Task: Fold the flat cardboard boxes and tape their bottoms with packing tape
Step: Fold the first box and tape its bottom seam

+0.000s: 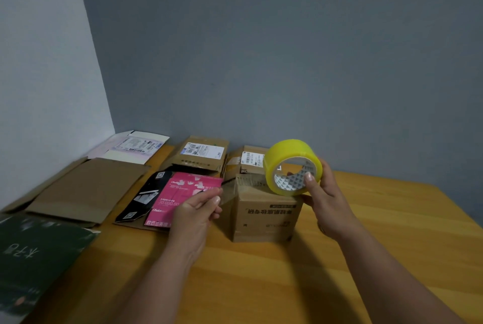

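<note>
A small brown cardboard box (264,219) stands folded on the wooden table (366,232), printed text upside down on its near face. My right hand (322,200) grips a yellowish roll of packing tape (291,164) just above the box's top right edge. My left hand (196,208) pinches the free end of the clear tape strip (235,190), which stretches from the roll across the box's top. Flat boxes lie to the left: a pink and black one (167,198), a plain brown one (83,190) and a dark green one (34,258).
More flattened boxes with shipping labels lie against the grey wall: a white one (136,147), a brown one (201,153) and another (248,160) behind the folded box. The walls meet in a corner at the far left.
</note>
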